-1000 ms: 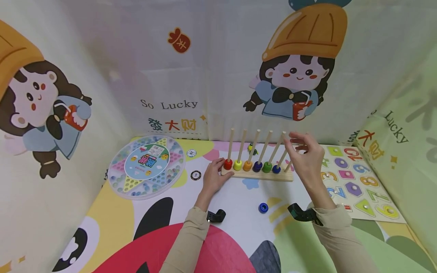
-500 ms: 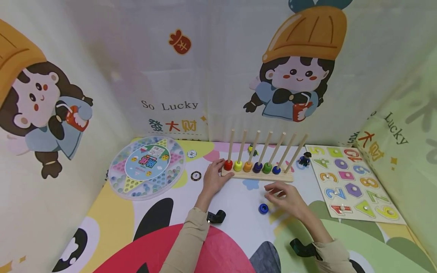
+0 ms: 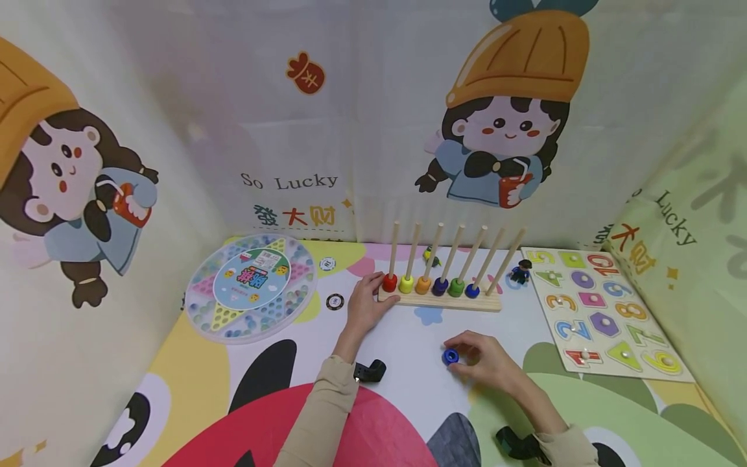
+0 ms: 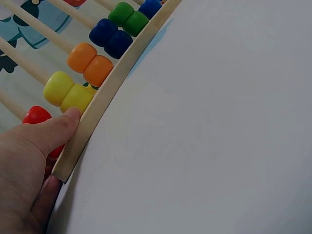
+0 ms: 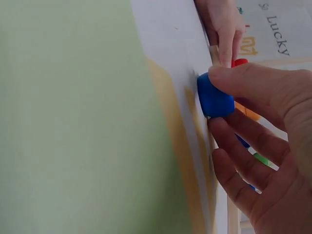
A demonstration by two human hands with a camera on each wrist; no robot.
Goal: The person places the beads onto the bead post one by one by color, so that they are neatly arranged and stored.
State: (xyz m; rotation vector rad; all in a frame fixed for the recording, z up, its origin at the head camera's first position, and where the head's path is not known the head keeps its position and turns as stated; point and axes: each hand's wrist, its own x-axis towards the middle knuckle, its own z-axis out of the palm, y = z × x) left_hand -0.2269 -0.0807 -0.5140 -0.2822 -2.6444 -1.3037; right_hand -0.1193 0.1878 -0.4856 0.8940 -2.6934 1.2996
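My left hand point(image 3: 366, 307) grips the left end of a wooden base point(image 3: 443, 300) with upright pegs. Its thumb lies on the base's top edge in the left wrist view. Coloured beads sit low on the pegs: red point(image 3: 389, 283), yellow point(image 4: 61, 88), orange point(image 4: 90, 63), dark blue point(image 3: 440, 287), green point(image 3: 456, 288) and blue point(image 3: 472, 291). The rightmost peg point(image 3: 506, 259) bears no bead. In front of the rack, my right hand point(image 3: 487, 363) pinches a loose blue bead point(image 5: 214, 97) between thumb and finger. That bead is on or just above the tabletop; I cannot tell which.
A round marble board point(image 3: 252, 285) lies at the left, with two chips point(image 3: 335, 300) beside it. On the right are a number puzzle board point(image 3: 607, 311) and a small toy figure point(image 3: 521, 272). Behind the pegs lies a small yellow-green toy point(image 3: 432, 257). A printed curtain closes off the back.
My right hand has come down from the rack's right end to the loose blue bead and taken hold of it. The left hand has stayed on the base.
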